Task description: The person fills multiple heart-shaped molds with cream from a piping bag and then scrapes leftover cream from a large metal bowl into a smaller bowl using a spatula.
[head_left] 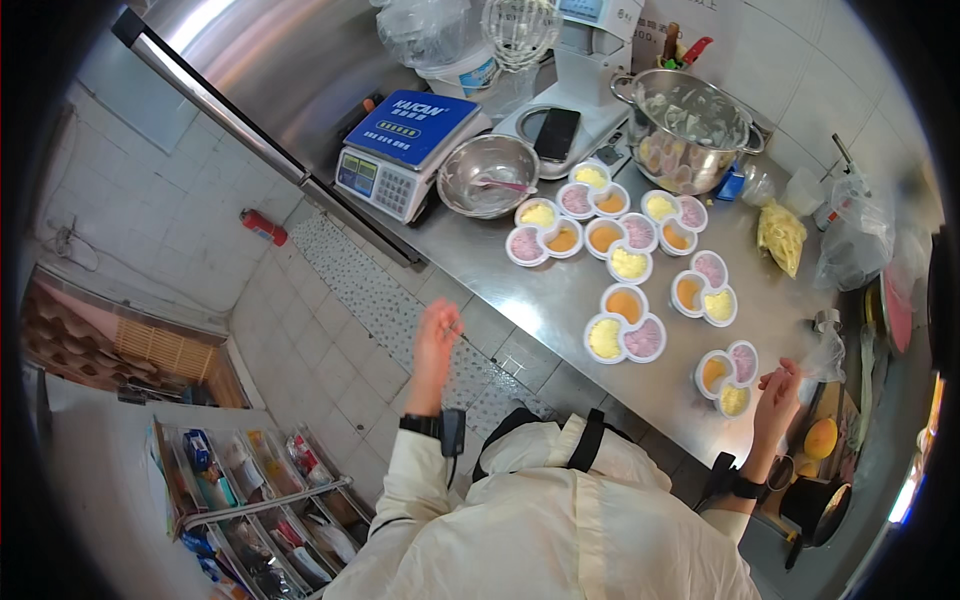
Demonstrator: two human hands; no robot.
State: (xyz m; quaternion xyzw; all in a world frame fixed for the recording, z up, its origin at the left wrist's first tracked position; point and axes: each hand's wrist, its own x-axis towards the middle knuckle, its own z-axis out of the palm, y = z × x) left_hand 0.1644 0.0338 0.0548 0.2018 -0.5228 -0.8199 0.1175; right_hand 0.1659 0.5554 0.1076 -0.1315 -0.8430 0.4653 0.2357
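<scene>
The bare left hand [437,325] looks loose and empty. I can't tell if the bare right hand [779,388] grips the white, three-round plastic cup [730,380] beside it on the silver metal table [775,320]. Best touch only its outside.

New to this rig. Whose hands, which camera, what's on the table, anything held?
No robot: a person working bare-handed. The one picture comes from a wide fisheye camera on their head, looking down, so straight edges bend.

On the shiny steel table stand seven white three-lobed plastic cups with yellow, orange and purple fillings, a blue-topped white digital scale, a silver metal bowl, a two-handled steel pot and more.

The left hand, blurred, is clear of the table; the right hand is beside one cup. Neither visibly holds anything.
</scene>
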